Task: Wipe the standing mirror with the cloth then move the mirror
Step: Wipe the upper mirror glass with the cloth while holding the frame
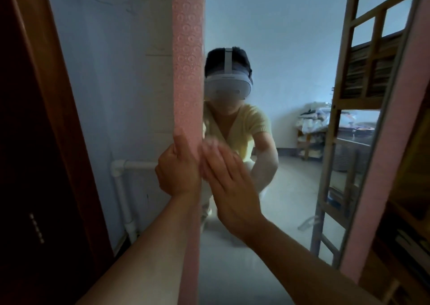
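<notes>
The standing mirror (290, 200) fills the middle of the view, with a pink patterned frame (187, 72) down its left side and another pink edge on the right. My left hand (178, 172) grips the left frame, thumb up along its front. My right hand (229, 183) lies flat against the glass just right of that frame, fingers straight. A pale bit of cloth (210, 143) shows at its fingertips, blurred. The glass reflects a crouching person wearing a headset.
A dark wooden door (35, 142) stands at the left. White pipes (123, 188) run along the pale wall behind the mirror. A wooden shelf unit (409, 211) is close at the right. The reflection shows a bunk bed frame and tiled floor.
</notes>
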The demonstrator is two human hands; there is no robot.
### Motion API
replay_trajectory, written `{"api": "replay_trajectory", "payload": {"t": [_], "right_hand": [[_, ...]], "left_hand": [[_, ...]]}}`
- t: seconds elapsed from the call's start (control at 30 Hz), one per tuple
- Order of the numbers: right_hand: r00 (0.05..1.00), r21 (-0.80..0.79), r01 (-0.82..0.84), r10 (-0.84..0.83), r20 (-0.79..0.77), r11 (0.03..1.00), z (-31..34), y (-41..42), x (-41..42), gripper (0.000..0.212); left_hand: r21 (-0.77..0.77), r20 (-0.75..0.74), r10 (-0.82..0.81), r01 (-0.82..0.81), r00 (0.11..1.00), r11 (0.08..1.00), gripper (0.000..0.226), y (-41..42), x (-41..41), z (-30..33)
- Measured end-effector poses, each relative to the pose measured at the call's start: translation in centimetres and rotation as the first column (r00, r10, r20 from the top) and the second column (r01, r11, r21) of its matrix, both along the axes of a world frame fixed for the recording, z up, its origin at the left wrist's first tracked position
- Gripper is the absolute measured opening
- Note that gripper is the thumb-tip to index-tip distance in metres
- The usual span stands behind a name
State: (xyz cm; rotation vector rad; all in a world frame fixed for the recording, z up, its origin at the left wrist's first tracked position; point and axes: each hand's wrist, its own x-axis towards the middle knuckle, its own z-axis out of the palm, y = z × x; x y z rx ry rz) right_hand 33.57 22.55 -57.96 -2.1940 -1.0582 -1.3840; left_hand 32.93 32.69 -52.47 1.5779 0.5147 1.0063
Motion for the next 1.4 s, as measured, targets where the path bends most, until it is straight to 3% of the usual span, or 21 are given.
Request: {"api": "replay_trajectory", "payload": {"t": [0.07,0.2,0.37,0.47,0.5,0.53,0.6,0.67,0.7,0.77,0.83,1.0,1.13,1.2,1.3,1.4], "right_hand": [[1.0,0.081,0.012,-0.012,-0.009,0.997,2.6,1.0,0.1,0.047],[0.99,-0.004,0.122,-0.121,0.067,0.993,2.1,-3.2,0.8,0.048],[0.927,0.351,0.358,-0.375,-0.02,0.865,1.0,-14.1,1.3,0.061],[0.875,0.484,0.465,-0.468,-0.122,0.742,1.1,-13.5,1.2,0.063],[0.888,0.492,0.443,-0.442,-0.128,0.749,1.1,-12.0,1.2,0.062],[0.917,0.453,0.386,-0.387,-0.094,0.804,0.9,-10.2,1.2,0.06],[0.964,0.204,0.254,-0.265,0.031,0.946,0.0,-6.8,0.6,0.059],[0.969,-0.021,0.231,-0.227,0.101,0.973,-0.5,-6.3,0.3,0.061],[0.966,-0.037,0.243,-0.238,0.105,0.969,-0.4,-7.4,0.3,0.062],[0.925,0.082,0.368,-0.374,0.067,0.926,-0.3,-11.3,0.7,0.065],[0.805,0.22,0.581,-0.593,-0.018,0.783,0.1,-16.0,1.0,0.068],[0.641,0.189,0.757,-0.767,-0.03,0.625,0.4,-16.8,0.8,0.071],[0.735,0.288,0.666,-0.672,-0.093,0.688,5.3,-14.3,1.7,0.079],[0.737,0.315,0.657,-0.672,-0.078,0.685,7.7,-14.1,2.2,0.08],[0.657,0.231,0.747,-0.746,-0.114,0.623,5.3,-15.6,1.7,0.084],[0.552,0.012,0.833,-0.831,-0.071,0.553,-0.7,-17.6,0.0,0.08]], "left_hand": [[-0.001,-0.022,0.029,-0.029,0.999,1.0,0.073,-0.1,0.0,0.2],[0.024,0.021,0.07,-0.07,0.997,0.997,0.067,-0.3,-0.1,0.2],[0.048,0.041,0.088,-0.09,0.995,0.995,0.058,-0.6,-0.3,0.3],[0.08,0.038,0.07,-0.073,0.997,0.994,0.065,-0.4,-0.1,0.0],[0.077,0.047,0.057,-0.06,0.997,0.995,0.066,-0.3,-0.1,-0.1],[0.077,0.055,0.044,-0.048,0.998,0.996,0.067,-0.2,-0.1,-0.3],[0.094,0.066,0.031,-0.037,0.997,0.995,0.066,0.0,0.0,-0.5],[0.111,0.064,0.013,-0.02,0.998,0.994,0.066,0.2,0.1,-0.6],[0.118,0.061,0.005,-0.012,0.998,0.993,0.067,0.3,0.1,-0.7],[0.123,0.064,0.003,-0.011,0.998,0.992,0.071,0.4,0.3,-0.8],[0.101,0.081,0.036,-0.045,0.996,0.994,0.074,0.4,0.6,-0.9],[0.119,0.052,0.161,-0.167,0.985,0.979,0.076,0.0,0.6,-1.1],[0.132,0.038,0.201,-0.204,0.979,0.97,0.078,-0.3,0.3,-1.3],[0.136,0.032,0.205,-0.207,0.978,0.969,0.073,-0.5,-0.1,-1.4],[0.152,0.023,0.184,-0.185,0.983,0.971,0.072,-0.6,-0.4,-1.7],[0.144,0.044,0.174,-0.178,0.984,0.973,0.081,-0.4,-0.1,-2.2]]}}
